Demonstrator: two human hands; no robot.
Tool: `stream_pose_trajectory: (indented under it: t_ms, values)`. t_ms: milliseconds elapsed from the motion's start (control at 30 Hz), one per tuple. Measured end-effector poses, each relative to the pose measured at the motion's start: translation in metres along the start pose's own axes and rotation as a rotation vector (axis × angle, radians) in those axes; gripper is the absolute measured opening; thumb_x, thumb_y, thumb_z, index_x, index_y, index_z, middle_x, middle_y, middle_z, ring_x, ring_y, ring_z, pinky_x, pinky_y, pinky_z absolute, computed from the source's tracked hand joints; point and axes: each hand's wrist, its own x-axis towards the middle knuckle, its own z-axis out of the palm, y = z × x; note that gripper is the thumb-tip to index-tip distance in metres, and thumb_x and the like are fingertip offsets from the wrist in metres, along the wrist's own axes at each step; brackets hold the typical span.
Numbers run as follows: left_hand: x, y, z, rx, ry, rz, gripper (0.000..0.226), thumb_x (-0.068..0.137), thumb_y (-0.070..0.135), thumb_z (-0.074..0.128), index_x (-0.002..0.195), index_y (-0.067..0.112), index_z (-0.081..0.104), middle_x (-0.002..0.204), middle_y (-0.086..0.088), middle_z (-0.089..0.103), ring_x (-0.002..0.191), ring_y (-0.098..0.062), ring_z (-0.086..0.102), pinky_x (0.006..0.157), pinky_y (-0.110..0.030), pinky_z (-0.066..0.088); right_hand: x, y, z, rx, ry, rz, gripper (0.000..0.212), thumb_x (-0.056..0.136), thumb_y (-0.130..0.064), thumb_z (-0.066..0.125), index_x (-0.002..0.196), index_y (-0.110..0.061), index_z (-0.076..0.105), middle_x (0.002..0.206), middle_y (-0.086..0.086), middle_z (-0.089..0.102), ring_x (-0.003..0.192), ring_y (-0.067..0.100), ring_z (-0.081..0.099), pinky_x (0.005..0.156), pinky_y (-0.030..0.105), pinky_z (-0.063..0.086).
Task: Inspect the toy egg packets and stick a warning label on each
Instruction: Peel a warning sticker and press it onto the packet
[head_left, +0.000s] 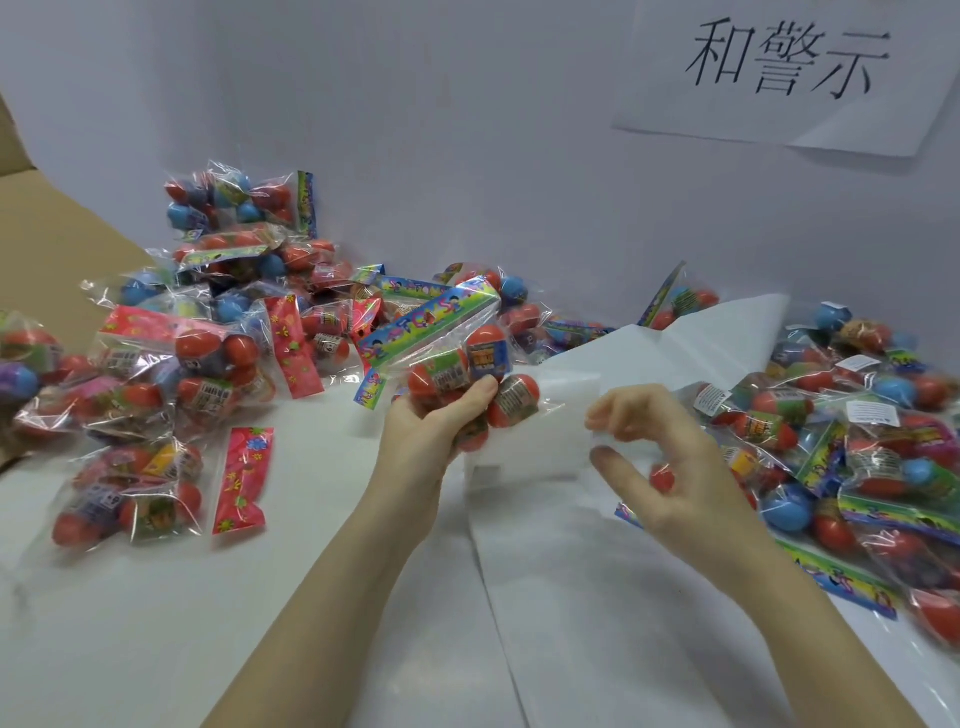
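Left hand (441, 421): fingers curled round a toy egg packet (457, 364), raised above the surface (156, 597). Right hand (670, 467): thumb and forefinger nearly meeting at the white sheet (561, 415); cannot tell if a label is pinched. Likely peeling one — better to lift by a corner and press it on flat film. Labelled packets (857, 441) lie right, partly cut off

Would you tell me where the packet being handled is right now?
In the head view, the held packet sits centre frame, gripped by the left hand, beside the white label sheet near the right hand.
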Motion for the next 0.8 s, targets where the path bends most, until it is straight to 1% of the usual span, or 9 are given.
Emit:
stream_pose_trajectory:
  t_ms: [67,133,200,267,333,433,500,600,800]
  values:
    - [-0.001,0.005,-0.002,0.095,0.038,0.103,0.025,0.077,0.01,0.069,0.101,0.009,0.064,0.068,0.011,0.068,0.059,0.0,0.059,0.049,-0.012,0.045,0.001,-0.004,-0.007,0.163,0.117,0.016,0.023,0.074,-0.015,0.058,0.081,-0.035,0.05,0.089,-0.01,0.06,0.09,0.009,0.057,0.078,0.019,0.042]
    - [-0.004,0.012,-0.003,0.122,0.026,0.189,0.017,0.073,0.013,0.07,0.09,0.01,0.066,0.063,0.012,0.066,0.054,-0.001,0.057,0.048,-0.012,0.043,0.002,-0.007,-0.013,0.308,0.226,0.004,0.017,0.072,-0.02,0.059,0.079,-0.034,0.054,0.082,-0.011,0.059,0.084,0.012,0.057,0.078,0.025,0.044]
    - [-0.008,0.017,-0.001,0.075,-0.04,0.15,0.027,0.064,0.024,0.071,0.089,0.015,0.065,0.07,0.005,0.068,0.056,-0.007,0.062,0.047,-0.017,0.048,0.002,-0.009,-0.017,0.333,0.286,-0.007,0.017,0.073,-0.018,0.057,0.078,-0.034,0.056,0.078,-0.016,0.057,0.081,0.01,0.053,0.079,0.028,0.042]
    - [-0.012,0.021,0.002,0.088,-0.13,0.053,0.04,0.058,0.034,0.069,0.093,0.016,0.064,0.07,0.0,0.067,0.051,-0.012,0.062,0.041,-0.02,0.047,0.003,-0.012,-0.016,0.307,0.294,-0.011,0.029,0.075,-0.013,0.05,0.078,-0.041,0.059,0.078,-0.019,0.057,0.082,0.01,0.051,0.08,0.032,0.04]
    - [-0.016,0.022,0.006,0.125,-0.242,-0.036,0.032,0.058,0.041,0.067,0.082,0.019,0.071,0.062,0.001,0.064,0.048,-0.013,0.06,0.039,-0.019,0.045,0.003,-0.017,-0.015,0.282,0.284,-0.03,0.036,0.076,-0.011,0.047,0.078,-0.044,0.06,0.079,-0.02,0.057,0.083,0.011,0.051,0.081,0.037,0.04]
    - [-0.018,0.021,0.01,0.124,-0.325,-0.086,0.022,0.064,0.04,0.071,0.079,0.023,0.074,0.063,0.0,0.066,0.049,-0.012,0.06,0.041,-0.02,0.046,0.001,-0.025,-0.011,0.208,0.231,-0.057,0.031,0.076,-0.011,0.049,0.078,-0.041,0.058,0.078,-0.02,0.057,0.078,0.001,0.05,0.076,0.025,0.04]
    - [-0.017,0.018,0.01,0.132,-0.348,-0.076,0.021,0.071,0.032,0.074,0.088,0.019,0.07,0.063,0.0,0.067,0.051,-0.012,0.061,0.042,-0.019,0.047,-0.001,-0.028,-0.006,0.115,0.19,-0.066,0.021,0.077,-0.015,0.051,0.079,-0.034,0.057,0.081,-0.024,0.057,0.078,0.0,0.049,0.071,0.019,0.038]
    - [-0.018,0.016,0.008,0.147,-0.349,-0.067,0.021,0.068,0.029,0.076,0.087,0.021,0.071,0.068,0.0,0.069,0.055,-0.011,0.062,0.046,-0.02,0.049,-0.003,-0.032,0.0,0.006,0.154,-0.058,0.021,0.08,-0.014,0.049,0.079,-0.034,0.055,0.084,-0.028,0.054,0.08,0.0,0.047,0.067,0.024,0.034]
    - [-0.018,0.013,0.009,0.177,-0.348,-0.055,0.019,0.068,0.031,0.068,0.085,0.023,0.072,0.07,0.002,0.07,0.057,-0.009,0.063,0.049,-0.02,0.05,-0.003,-0.035,0.006,-0.132,0.154,-0.107,0.026,0.08,-0.016,0.052,0.085,-0.041,0.049,0.08,-0.026,0.055,0.084,-0.002,0.046,0.078,0.027,0.038]
